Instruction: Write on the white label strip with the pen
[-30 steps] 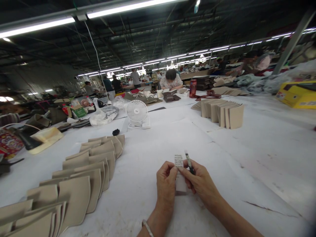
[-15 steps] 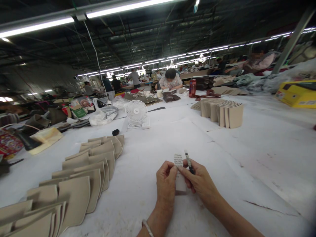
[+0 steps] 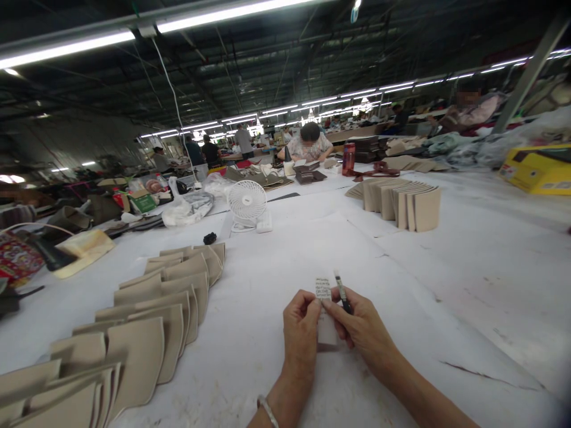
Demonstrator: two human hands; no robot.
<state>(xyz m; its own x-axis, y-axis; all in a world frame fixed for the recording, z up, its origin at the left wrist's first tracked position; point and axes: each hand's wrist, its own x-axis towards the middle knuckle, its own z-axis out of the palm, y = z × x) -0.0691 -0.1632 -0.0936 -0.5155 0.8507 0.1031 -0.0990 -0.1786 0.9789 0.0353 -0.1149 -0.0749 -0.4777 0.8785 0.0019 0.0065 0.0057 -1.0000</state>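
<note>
Between my two hands, low in the middle of the head view, is a narrow strip of pale paper [image 3: 323,288] with rows of handwriting on its upper part. My left hand [image 3: 302,324] pinches its left edge with thumb and fingertips. From the other side, my right hand [image 3: 360,318] pinches the same strip, its thumb close to the left one. A pen [image 3: 341,291] with a pale end and a dark lower part is tucked in the fingers of my right hand, pointing up. The strip's lower part hangs between my palms, over the white table.
Overlapping beige panels [image 3: 136,345] run along the left of the white table [image 3: 392,356]. More beige pieces [image 3: 401,202] stand fanned out at the back right. Farther back are a small white fan [image 3: 247,202], a red bottle [image 3: 348,159], a yellow box [image 3: 537,170] and a seated person [image 3: 307,142].
My hands, the paper strip and the pen stay almost exactly where they were. At the far right, a person's arm has drawn back.
</note>
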